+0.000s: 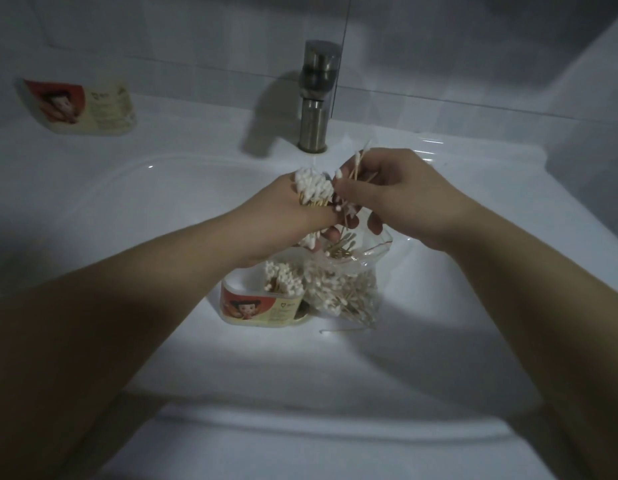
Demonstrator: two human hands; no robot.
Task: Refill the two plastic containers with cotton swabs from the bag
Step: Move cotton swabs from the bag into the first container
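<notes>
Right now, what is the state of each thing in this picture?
left hand: grips a bundle of swabs.
right hand: holds a few swabs.
bag: open, many swabs inside.
near container: open, partly filled, standing in the basin.
far container: on the ledge, contents not visible.
loose swab: lying in the basin.
faucet: no water running.

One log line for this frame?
left hand: grips bundle of white-tipped wooden cotton swabs | right hand: pinches few swabs | open labelled plastic container: part-filled | clear plastic bag: beside it

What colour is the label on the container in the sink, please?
The label is red and cream; head view.
</notes>
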